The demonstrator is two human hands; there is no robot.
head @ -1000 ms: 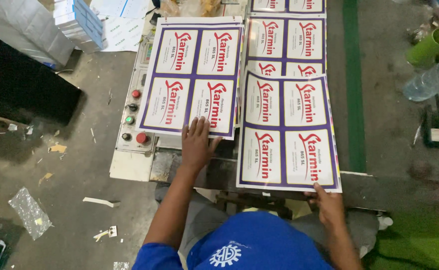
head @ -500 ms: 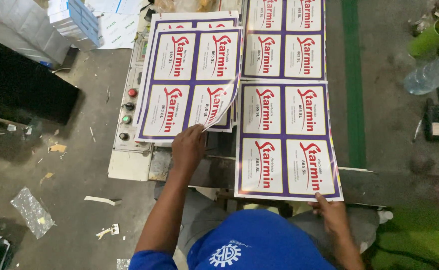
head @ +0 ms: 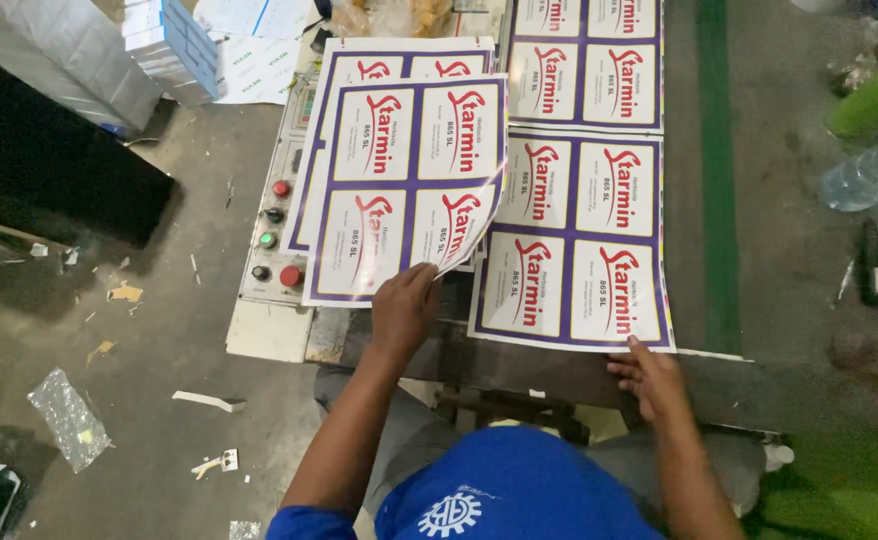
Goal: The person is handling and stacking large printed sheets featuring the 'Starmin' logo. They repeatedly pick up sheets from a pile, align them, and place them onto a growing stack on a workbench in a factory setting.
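Here: left hand (head: 404, 310), fingers curled, pinching the near right corner of a printed sheet (head: 404, 190), which is lifted and bowed upward along its right edge. Sheet: glossy, purple border, four white label panels with red lettering. It lies over a stack (head: 399, 60) of like sheets, whose far edge shows beyond it. Right of it, a second sheet (head: 574, 245) of the same kind lies flat, its near edge at the lip of the bench (head: 759, 250); the lifted sheet's right edge overlaps it slightly. Right hand (head: 649, 380), fingers spread flat, fingertips touching the near right corner of that flat sheet, holding nothing. Farther off, a third sheet (head: 587, 60) lies in line with the flat one. Left of the lifted sheet: a control panel (head: 269, 250), grey, with red, green and black buttons, partly covered by the sheet. Bench: dark surface, with a green stripe (head: 717, 170) running near to far. Far right: a green cup (head: 874, 100) on its side and a clear plastic bottle (head: 874, 175). Far left: stacked boxes (head: 174, 45). Left floor (head: 109, 330): concrete, littered with paper scraps and a crumpled plastic wrapper (head: 67, 415).
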